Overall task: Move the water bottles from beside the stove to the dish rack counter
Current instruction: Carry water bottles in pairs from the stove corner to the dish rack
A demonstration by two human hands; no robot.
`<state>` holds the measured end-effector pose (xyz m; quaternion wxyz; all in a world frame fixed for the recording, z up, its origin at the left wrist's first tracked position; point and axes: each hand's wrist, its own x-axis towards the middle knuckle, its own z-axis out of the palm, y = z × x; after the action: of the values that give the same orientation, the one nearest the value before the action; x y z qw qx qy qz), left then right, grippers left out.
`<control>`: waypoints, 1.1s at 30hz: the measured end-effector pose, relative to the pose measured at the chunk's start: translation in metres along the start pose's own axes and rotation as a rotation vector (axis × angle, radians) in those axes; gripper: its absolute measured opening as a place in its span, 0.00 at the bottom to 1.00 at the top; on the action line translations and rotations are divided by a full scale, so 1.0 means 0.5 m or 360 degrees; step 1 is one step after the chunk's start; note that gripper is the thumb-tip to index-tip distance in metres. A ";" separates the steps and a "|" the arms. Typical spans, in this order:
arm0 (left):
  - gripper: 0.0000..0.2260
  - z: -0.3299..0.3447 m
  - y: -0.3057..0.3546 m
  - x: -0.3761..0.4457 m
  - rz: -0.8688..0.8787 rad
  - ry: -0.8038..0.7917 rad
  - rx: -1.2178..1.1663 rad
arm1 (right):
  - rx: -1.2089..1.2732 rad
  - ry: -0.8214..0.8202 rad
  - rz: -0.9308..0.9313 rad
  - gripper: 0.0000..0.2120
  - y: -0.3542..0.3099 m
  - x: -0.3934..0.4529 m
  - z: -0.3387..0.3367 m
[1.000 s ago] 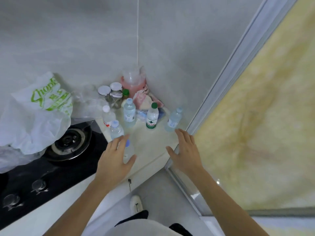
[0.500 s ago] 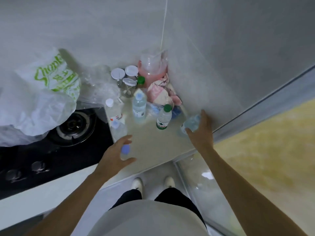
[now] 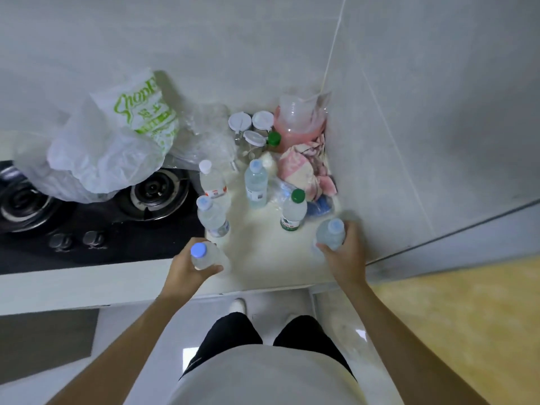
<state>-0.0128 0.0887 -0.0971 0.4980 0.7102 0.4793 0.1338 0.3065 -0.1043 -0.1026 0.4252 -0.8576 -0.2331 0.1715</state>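
Left hand curled round a water bottle with a blue cap, near the front edge of the counter, just right of the stove. Right hand wrapped round another blue-capped bottle, close to the right wall. Four more bottles farther back: white cap, blue cap, blue cap, green cap. White plastic bag over the stove, far left.

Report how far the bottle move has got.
Done: nothing visibly delivered; the dish rack counter is out of view. In hand: the left hand grips a clear blue-capped water bottle, the right hand another pale-capped clear bottle, both still above the cream counter beside the black stove. Left: four bottles standing there, including the green-capped one.
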 end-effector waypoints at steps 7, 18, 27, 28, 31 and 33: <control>0.20 -0.051 0.046 -0.143 -0.0036 0.0403 -0.0296 | 0.0431 -0.0516 -0.0290 0.29 -0.155 -0.079 0.038; 0.13 -0.388 0.032 -0.474 0.0118 0.1118 -0.0715 | 0.0863 -0.1501 -0.0725 0.25 -0.611 -0.388 0.257; 0.20 -0.746 -0.123 -0.848 0.0091 0.1667 -0.0773 | 0.1043 -0.2232 -0.0910 0.22 -0.877 -0.866 0.539; 0.20 -0.776 -0.138 -0.888 0.0077 0.1735 -0.0767 | 0.1034 -0.2293 -0.0937 0.22 -0.902 -0.922 0.566; 0.17 -0.856 -0.190 -1.003 0.0050 0.1943 -0.0762 | 0.1006 -0.2497 -0.0982 0.23 -0.968 -1.081 0.639; 0.16 -0.902 -0.230 -1.076 0.0017 0.2076 -0.0767 | 0.0991 -0.2650 -0.1002 0.23 -1.000 -1.184 0.690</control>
<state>-0.6481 -0.0829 0.1725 0.2515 0.3567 0.6342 0.6383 -0.4830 0.0615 0.1589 0.3587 -0.2045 -0.6266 0.6610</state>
